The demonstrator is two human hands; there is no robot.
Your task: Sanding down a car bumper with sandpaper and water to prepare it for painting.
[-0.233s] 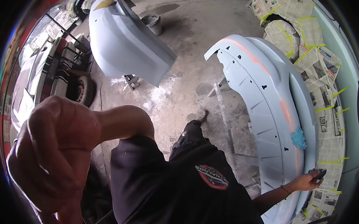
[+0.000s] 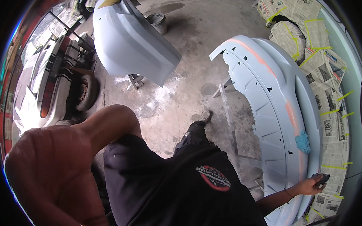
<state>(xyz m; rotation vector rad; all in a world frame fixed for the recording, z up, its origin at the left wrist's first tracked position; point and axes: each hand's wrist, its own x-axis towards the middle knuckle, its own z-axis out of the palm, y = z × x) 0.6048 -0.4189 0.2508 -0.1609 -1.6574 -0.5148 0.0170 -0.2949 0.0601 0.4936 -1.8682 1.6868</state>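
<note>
Concrete floor [image 2: 198,36], rough, blotchy grey w/ whitish dusty patches. White car [image 2: 31,102] far L, smooth body, dark trim. Long curved bumper [image 2: 274,113] on R side, smooth matte lt-blue, w/ pinkish-orange streaks along its ridge, slots + small holes in the inner flange. 2nd panel [image 2: 132,43] upper L, convex, smooth pale grey-blue, soft sheen, propped on a stand [image 2: 136,80]. Newspaper sheets [image 2: 333,133], wrinkled, held w/ yellow tape strips, run along a pale body panel beyond the bumper.

Arms: L elbow bent out sideways, L hand [image 2: 57,161] raised very close to cam, fills lower L; its fingers run down toward the lower edge, can't tell if apart or together. R arm reaches out low across the bumper, R hand [image 2: 309,186] at the bumper's outer edge, near the papered side; fingers clamped on a small dark pad [image 2: 320,178]. Pad shows over the newspaper; contact unclear.

Bucket [image 2: 158,23], round, grey, scuffed, on floor beside 2nd panel; contents can't be made out. Crumpled lt-blue cloth [image 2: 303,142] rests on bumper's outer face, ahead of R hand. Thin dark wristband [image 2: 287,191] on R wrist.
</note>
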